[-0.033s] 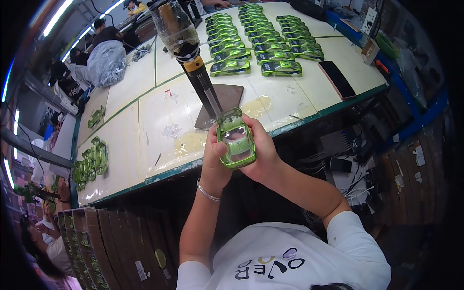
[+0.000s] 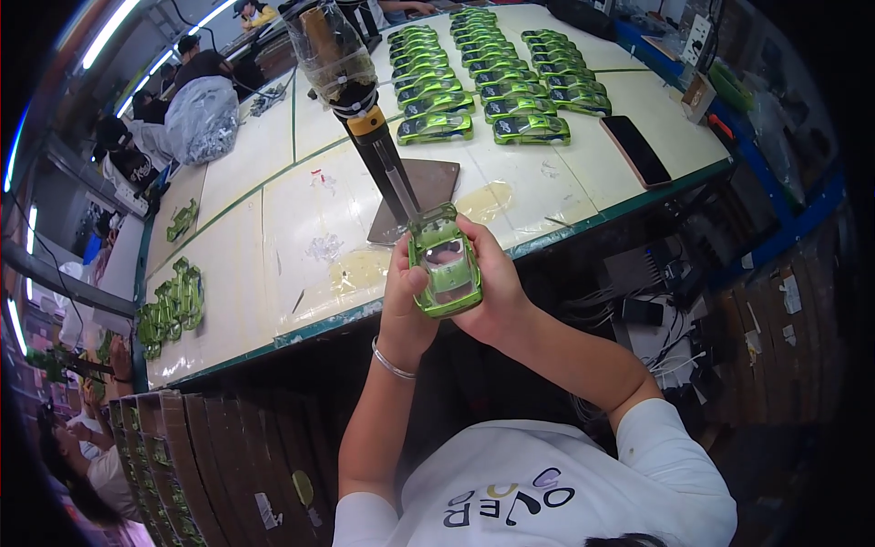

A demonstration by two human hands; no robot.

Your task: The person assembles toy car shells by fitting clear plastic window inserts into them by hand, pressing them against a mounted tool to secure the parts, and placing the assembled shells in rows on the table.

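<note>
Between the person's two hands, just past the near edge of the table (image 2: pixel 228 239), I see a green toy car (image 2: pixel 448 275) held with its roof facing up. The left hand (image 2: pixel 403 301) closes on one side, thumb pressed along the edge, and the right hand (image 2: pixel 499 290) wraps the other side; both grip it firmly. Right above the grip, a black tool (image 2: pixel 379 162) slants down to the car's far end, though I can't tell whether its tip touches. Behind the grip lies a brown board (image 2: pixel 439 182). Farther beyond, rows of green cars (image 2: pixel 532 129) stand on the table, with a phone (image 2: pixel 635 150) off to the right of the grip. Well to its left sits a cluster of green car shells (image 2: pixel 173 307).
</note>
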